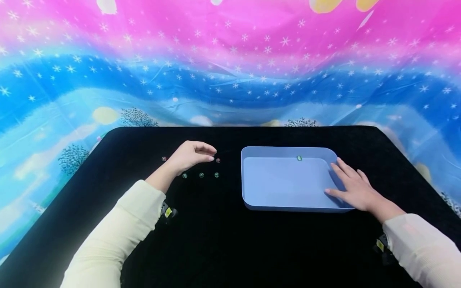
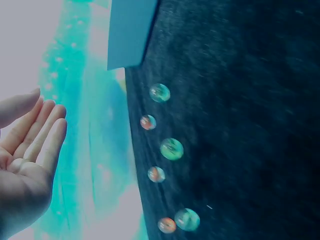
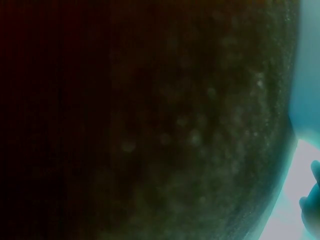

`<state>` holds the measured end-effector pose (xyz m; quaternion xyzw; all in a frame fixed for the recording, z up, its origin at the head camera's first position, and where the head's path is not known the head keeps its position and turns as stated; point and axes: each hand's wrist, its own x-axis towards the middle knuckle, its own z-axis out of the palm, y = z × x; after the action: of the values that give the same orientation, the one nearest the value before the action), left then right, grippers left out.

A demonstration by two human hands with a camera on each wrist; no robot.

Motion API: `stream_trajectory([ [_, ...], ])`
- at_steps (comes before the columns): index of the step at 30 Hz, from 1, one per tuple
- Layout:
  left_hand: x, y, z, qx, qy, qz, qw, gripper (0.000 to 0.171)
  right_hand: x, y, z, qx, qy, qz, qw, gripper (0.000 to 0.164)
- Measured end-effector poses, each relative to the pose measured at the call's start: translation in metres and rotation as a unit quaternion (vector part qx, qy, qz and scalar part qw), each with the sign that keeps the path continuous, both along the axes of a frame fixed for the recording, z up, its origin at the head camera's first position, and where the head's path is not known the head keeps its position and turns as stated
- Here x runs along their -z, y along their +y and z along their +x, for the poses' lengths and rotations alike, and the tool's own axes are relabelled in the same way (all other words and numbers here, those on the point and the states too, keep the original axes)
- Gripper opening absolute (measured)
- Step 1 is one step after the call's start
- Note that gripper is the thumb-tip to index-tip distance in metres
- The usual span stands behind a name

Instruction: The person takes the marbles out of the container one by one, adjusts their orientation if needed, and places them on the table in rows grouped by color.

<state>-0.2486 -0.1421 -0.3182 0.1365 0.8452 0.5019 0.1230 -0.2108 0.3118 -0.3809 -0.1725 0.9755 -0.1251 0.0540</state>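
Observation:
My left hand point(image 1: 191, 156) hovers over the black table by two short rows of glass marbles, its fingers loosely bent in the head view. The left wrist view shows this hand point(image 2: 30, 155) holding nothing. Three greenish marbles point(image 1: 201, 175) form the nearer row. Behind them lie reddish marbles point(image 1: 217, 160), one of which the hand hides in the head view; an orange one point(image 2: 156, 174) sits mid-row in the left wrist view. My right hand point(image 1: 354, 190) rests spread on the right rim of a blue tray point(image 1: 284, 184). Inside that tray, near its back wall, is one green marble point(image 1: 299, 158).
The black cloth-covered table point(image 1: 216, 248) extends around the tray and marbles. Beyond its back edge hangs a pink and blue snowflake-patterned backdrop point(image 1: 230, 76). The right wrist view is mostly dark, with part of a hand point(image 3: 312, 210) at its right edge.

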Motion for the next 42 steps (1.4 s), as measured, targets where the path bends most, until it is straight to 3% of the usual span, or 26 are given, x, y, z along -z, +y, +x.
stream_trajectory([
  [10, -0.016, 0.023, -0.009, 0.028, 0.010, -0.016, 0.9994, 0.030, 0.002, 0.000, 0.001, 0.003, 0.002, -0.006, 1.000, 0.087],
  [31, -0.025, 0.070, -0.028, 0.092, 0.017, -0.007, 0.9956, 0.027, 0.004, -0.001, 0.002, 0.003, 0.003, -0.008, 1.000, 0.087],
  [37, -0.026, 0.084, -0.032, 0.096, 0.017, -0.019, 0.9951, 0.028, 0.002, -0.002, 0.001, 0.004, 0.003, -0.005, 1.000, 0.087],
  [42, -0.026, 0.096, -0.036, 0.100, 0.014, 0.002, 0.9949, 0.029, 0.001, -0.002, 0.000, 0.007, -0.003, -0.004, 1.000, 0.088],
])
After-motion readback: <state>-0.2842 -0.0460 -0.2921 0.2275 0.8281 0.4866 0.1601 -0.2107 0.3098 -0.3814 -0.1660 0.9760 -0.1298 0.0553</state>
